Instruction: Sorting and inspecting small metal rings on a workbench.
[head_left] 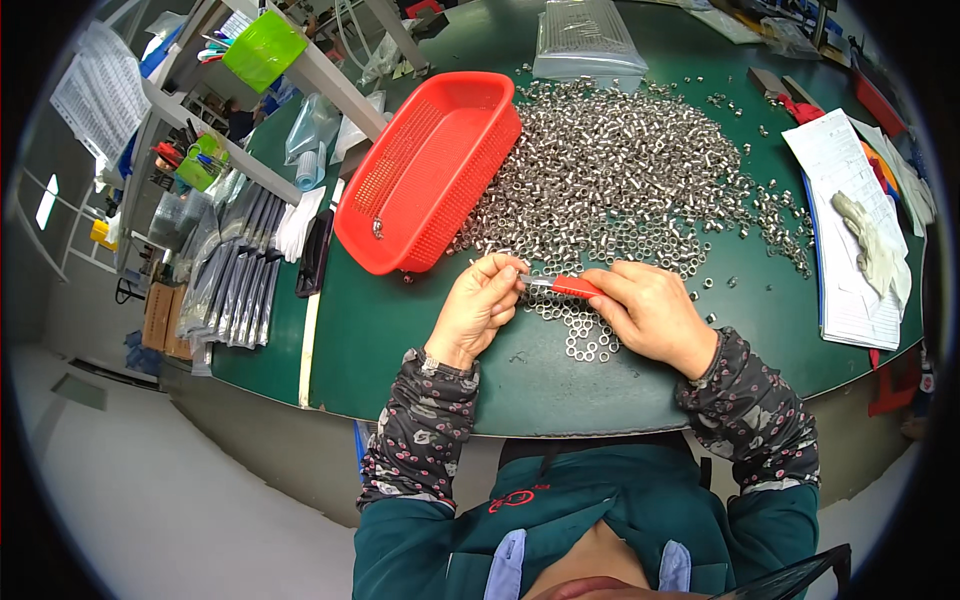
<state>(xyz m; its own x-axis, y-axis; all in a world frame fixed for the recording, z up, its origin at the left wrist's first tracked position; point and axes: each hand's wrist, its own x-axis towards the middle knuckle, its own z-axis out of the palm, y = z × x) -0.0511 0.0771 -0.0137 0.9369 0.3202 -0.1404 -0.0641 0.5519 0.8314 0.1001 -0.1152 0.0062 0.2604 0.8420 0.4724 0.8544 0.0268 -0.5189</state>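
Observation:
My right hand (650, 310) grips a small tool with a red handle (575, 288), its thin metal tip pointing left. My left hand (487, 300) pinches at that tip with thumb and fingers closed; whatever small piece sits between them is too tiny to make out. Both hands rest on the green table (400, 330). Just under them lies a small cluster of silver nuts (585, 335). A large heap of the same small silver metal parts (620, 180) spreads out beyond the hands.
A red plastic mesh basket (430, 170) stands tilted at the left of the heap, one metal part inside. Papers with a glove (865, 235) lie at the right. A clear bag of parts (585, 40) sits at the back. Shelves with green bins (262, 50) stand left.

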